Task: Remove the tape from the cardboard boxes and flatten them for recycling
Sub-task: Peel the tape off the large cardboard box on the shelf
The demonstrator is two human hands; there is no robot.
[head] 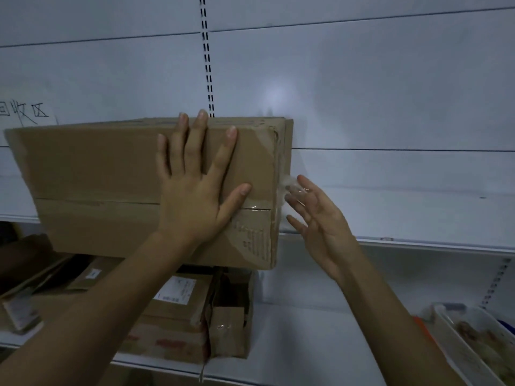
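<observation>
A large brown cardboard box (97, 174) rests on the upper white shelf, its taped seam facing me. My left hand (195, 179) presses flat on that face with its fingers spread, the thumb lying by the clear tape (255, 206) along the seam. My right hand (317, 218) is at the box's right edge, fingers loosely extended. A crumpled bit of clear tape (289, 186) sticks to its fingertips, still joined to the box corner.
The upper shelf edge (418, 242) runs to the right. Below it, several smaller cardboard boxes (181, 316) are stacked on the lower shelf. A white plastic bin (473, 346) stands at the lower right. A paper sign (25, 112) hangs on the wall at left.
</observation>
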